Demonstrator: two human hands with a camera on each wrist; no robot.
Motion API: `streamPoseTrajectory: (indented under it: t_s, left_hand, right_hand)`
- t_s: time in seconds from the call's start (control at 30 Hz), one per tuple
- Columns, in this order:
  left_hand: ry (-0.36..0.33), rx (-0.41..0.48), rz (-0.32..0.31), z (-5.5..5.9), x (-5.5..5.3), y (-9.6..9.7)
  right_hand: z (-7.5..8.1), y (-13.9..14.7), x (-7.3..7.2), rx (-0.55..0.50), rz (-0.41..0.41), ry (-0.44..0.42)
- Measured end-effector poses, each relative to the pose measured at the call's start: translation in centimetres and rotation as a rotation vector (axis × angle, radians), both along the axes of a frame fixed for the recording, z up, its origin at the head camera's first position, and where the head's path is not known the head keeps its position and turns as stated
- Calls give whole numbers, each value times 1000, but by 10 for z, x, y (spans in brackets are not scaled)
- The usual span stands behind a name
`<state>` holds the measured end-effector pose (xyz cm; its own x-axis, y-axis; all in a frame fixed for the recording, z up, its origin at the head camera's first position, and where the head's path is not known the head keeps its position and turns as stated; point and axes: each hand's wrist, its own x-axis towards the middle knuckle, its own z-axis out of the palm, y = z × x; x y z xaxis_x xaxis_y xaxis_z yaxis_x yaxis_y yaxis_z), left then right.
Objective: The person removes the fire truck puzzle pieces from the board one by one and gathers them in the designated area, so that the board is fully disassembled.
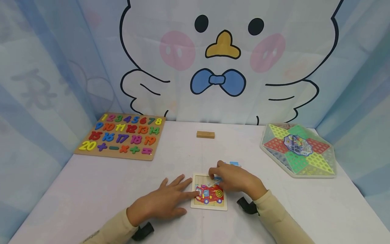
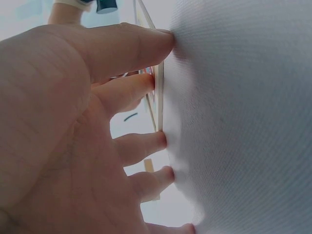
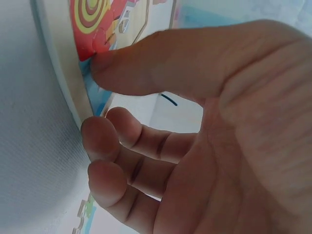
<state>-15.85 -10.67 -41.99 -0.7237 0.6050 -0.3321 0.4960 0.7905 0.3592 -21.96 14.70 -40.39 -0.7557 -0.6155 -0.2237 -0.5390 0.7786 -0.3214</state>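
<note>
A small wooden jigsaw puzzle (image 1: 209,208) with a red fire truck picture lies in its framed tray at the front middle of the table. My left hand (image 1: 166,200) spreads its fingers at the tray's left side, its index fingertip on the truck picture. In the left wrist view, the left fingertips (image 2: 163,139) rest along the tabletop and tray edge. Over the tray's upper right corner, my right hand (image 1: 236,178) bends its fingers round a blue puzzle piece (image 3: 92,87). Its thumb (image 3: 126,68) presses that piece; the other fingertips sit by the tray's rim.
Light blue puzzle pieces (image 1: 234,163) lie just behind the right hand. A small wooden block (image 1: 205,135) is farther back. To the back left lies a number board (image 1: 117,157), and to the right a hexagonal game box (image 1: 298,152). A printed curtain (image 1: 225,108) closes the back.
</note>
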Motion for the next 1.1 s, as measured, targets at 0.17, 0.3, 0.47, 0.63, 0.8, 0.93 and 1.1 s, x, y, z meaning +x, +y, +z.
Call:
streamPoseTrajectory:
  t_s: [0.17,0.3,0.47,0.63,0.8,0.93,1.1]
  left_hand:
    - [-3,2,-2,0,0,0]
    - [-3,7,-2,1,0,-1]
    - [-2,10,-2,1,0,-1]
    - [-5,12,-1,1,0,-1]
    - [-11,14,-1,1,0,-1]
    - [-13,15,3,1,0,-1]
    - [-20,13,8,1,0,-1]
  right_hand:
    - [-2,-1,0,-4,-10,-1]
    - [-4,-2,0,-1,-8,1]
    - [-3,-2,0,1,-5,6]
    - [0,-1,1,8,-13,-18]
    - [3,0,2,55,-31,41]
    - [2,-2,3,64,-7,86]
    - [2,-3,4,73,-7,97]
